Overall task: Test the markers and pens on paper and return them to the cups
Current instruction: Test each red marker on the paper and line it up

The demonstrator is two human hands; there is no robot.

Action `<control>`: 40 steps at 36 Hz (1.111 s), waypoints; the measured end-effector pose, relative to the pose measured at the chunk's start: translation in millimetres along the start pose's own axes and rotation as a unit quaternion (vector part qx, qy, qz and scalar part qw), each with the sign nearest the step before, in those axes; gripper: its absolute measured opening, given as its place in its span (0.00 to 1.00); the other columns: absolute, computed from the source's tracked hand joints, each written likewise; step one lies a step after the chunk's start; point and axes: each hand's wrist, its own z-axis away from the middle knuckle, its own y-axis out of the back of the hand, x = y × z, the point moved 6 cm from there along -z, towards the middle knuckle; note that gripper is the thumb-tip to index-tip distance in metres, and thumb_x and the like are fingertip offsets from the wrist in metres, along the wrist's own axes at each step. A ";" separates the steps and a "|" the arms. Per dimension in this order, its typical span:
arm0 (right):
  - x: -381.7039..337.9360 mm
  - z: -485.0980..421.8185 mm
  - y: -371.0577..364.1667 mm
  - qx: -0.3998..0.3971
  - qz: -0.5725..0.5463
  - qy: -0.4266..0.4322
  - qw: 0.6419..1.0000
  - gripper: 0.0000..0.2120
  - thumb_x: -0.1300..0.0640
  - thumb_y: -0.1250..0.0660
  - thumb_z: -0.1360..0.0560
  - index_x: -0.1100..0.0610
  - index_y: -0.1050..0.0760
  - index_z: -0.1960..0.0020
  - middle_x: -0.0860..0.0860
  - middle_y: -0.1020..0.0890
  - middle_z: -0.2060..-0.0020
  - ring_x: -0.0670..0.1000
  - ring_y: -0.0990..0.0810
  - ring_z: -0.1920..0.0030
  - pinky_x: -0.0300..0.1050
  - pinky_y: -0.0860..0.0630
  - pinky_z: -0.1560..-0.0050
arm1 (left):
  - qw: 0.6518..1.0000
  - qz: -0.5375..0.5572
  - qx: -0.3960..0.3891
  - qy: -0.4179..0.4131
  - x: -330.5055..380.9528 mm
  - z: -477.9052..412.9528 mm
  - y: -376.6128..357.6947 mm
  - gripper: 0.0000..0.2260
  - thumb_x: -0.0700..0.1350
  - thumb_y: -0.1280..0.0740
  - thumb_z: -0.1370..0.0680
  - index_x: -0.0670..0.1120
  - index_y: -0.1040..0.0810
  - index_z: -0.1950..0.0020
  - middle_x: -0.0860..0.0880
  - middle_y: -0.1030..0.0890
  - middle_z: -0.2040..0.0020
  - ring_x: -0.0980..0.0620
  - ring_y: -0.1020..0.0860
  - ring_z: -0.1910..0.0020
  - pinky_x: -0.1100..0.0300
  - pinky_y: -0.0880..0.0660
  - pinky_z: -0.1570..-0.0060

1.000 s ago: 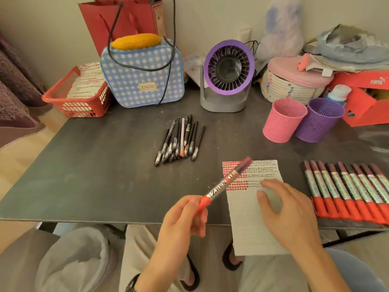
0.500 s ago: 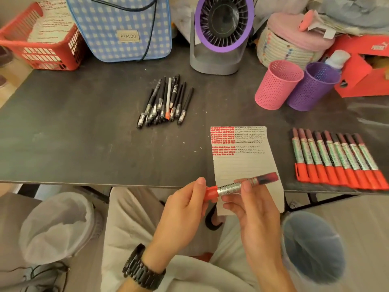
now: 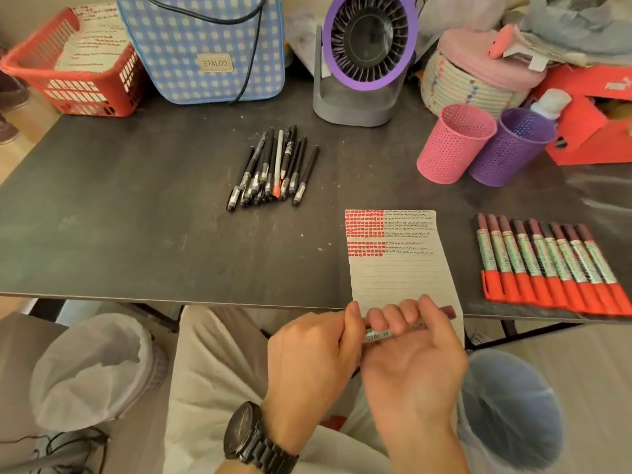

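With left hand (image 3: 313, 352) and right hand (image 3: 412, 350) both curled round the marker (image 3: 378, 335), I fear a sharp uncapping tug could streak ink across the paper (image 3: 400, 278).

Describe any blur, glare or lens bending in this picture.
Head view: warm, dim light; the wide lens slightly bows the table edge; pale sheen beside the purple cup; left hand, right hand and their marker look soft; the marker row smears at the right.
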 end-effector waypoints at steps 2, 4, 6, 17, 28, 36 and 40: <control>-1.2 -1.5 -4.8 0.028 -0.010 0.005 1.000 0.21 0.53 0.36 0.22 0.52 0.35 0.73 0.47 0.37 0.75 0.48 0.37 0.74 0.43 0.33 0.65 | 1.000 0.013 0.027 0.001 6.8 2.6 1.8 0.22 0.53 0.42 0.19 0.50 0.39 0.72 0.53 0.31 0.78 0.56 0.36 0.78 0.63 0.41 0.76; -3.2 -2.6 -7.5 0.048 0.006 0.012 0.999 0.24 0.52 0.36 0.22 0.51 0.39 0.74 0.47 0.41 0.77 0.48 0.42 0.75 0.42 0.36 0.69 | 0.999 0.023 0.044 0.007 9.2 4.3 2.4 0.22 0.52 0.43 0.18 0.51 0.40 0.72 0.53 0.31 0.79 0.56 0.38 0.78 0.62 0.40 0.77; -6.1 -4.4 -10.6 0.057 0.018 0.016 0.998 0.25 0.52 0.36 0.22 0.50 0.43 0.74 0.46 0.44 0.78 0.48 0.46 0.76 0.42 0.39 0.73 | 0.998 0.024 0.054 0.008 9.3 5.4 2.8 0.24 0.52 0.44 0.18 0.48 0.36 0.74 0.52 0.31 0.79 0.52 0.34 0.80 0.59 0.37 0.80; -83.4 -25.2 -52.5 -0.138 0.063 0.085 0.985 0.22 0.51 0.33 0.28 0.49 0.41 0.75 0.44 0.43 0.80 0.46 0.47 0.79 0.41 0.40 0.77 | 0.958 0.222 -0.150 0.104 2.6 -22.6 -10.6 0.30 0.64 0.52 0.17 0.51 0.26 0.71 0.54 0.26 0.76 0.55 0.27 0.73 0.55 0.28 0.63; -109.0 -100.0 -23.8 -0.034 0.234 0.097 0.967 0.28 0.31 0.45 0.21 0.53 0.20 0.55 0.51 0.22 0.67 0.49 0.26 0.68 0.44 0.31 0.65 | 0.964 -0.063 -0.193 -0.171 -12.6 -108.5 -49.5 0.37 0.75 0.41 0.26 0.51 0.36 0.26 0.56 0.32 0.25 0.57 0.38 0.25 0.56 0.48 0.22; -93.4 -128.6 -40.8 -0.076 0.367 0.110 0.921 0.16 0.41 0.32 0.25 0.53 0.17 0.49 0.57 0.13 0.56 0.53 0.16 0.65 0.43 0.18 0.66 | 0.969 -0.044 -0.185 -0.155 -22.8 -153.7 -51.3 0.32 0.61 0.39 0.20 0.46 0.41 0.22 0.51 0.34 0.23 0.54 0.36 0.25 0.61 0.47 0.24; -90.4 -147.2 -63.3 -0.066 0.417 0.162 0.892 0.08 0.51 0.27 0.24 0.55 0.19 0.55 0.56 0.18 0.67 0.51 0.20 0.70 0.43 0.22 0.72 | 0.971 -0.036 -0.186 -0.149 -22.8 -152.4 -54.5 0.35 0.62 0.39 0.21 0.47 0.45 0.20 0.52 0.37 0.21 0.55 0.39 0.25 0.57 0.46 0.23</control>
